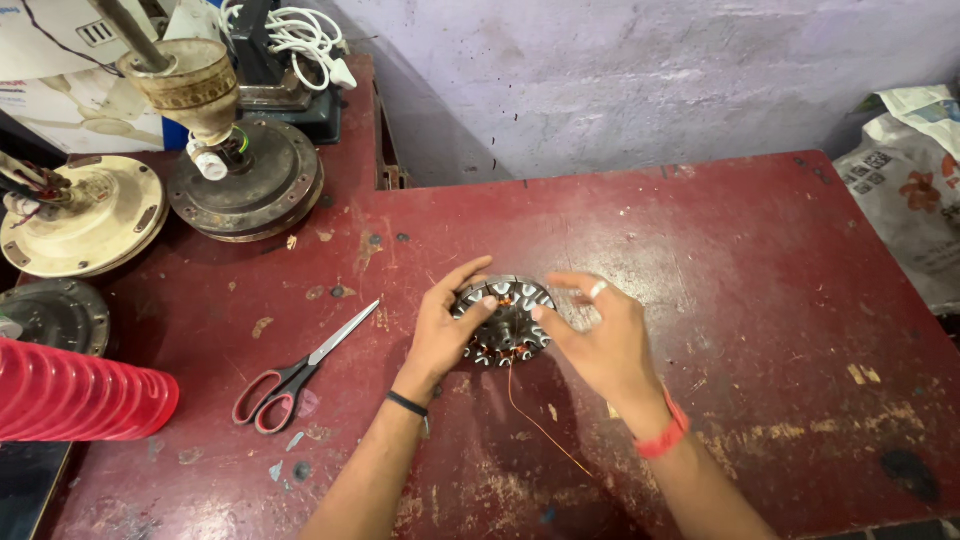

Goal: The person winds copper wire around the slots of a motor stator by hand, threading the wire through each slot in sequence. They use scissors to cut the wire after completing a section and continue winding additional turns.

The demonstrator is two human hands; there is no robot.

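Left hand [445, 330] and right hand [592, 335] both cupping round fan stator [503, 322] between them — fingers curled on rim, lying flat at table [760, 260] centre. Copper wire [545, 430] trailing toward body. Scissors [300, 375] lying left — nearer left hand.

Stator [505, 322] mid-table [760, 260] between both hands, scissors [300, 372] to its left, fan motors [245, 180] behind those

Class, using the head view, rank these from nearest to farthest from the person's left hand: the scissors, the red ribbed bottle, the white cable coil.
1. Scissors: on the table just left of the left hand.
2. Red ribbed bottle: lying at the table's left edge.
3. White cable coil: far back, top left.
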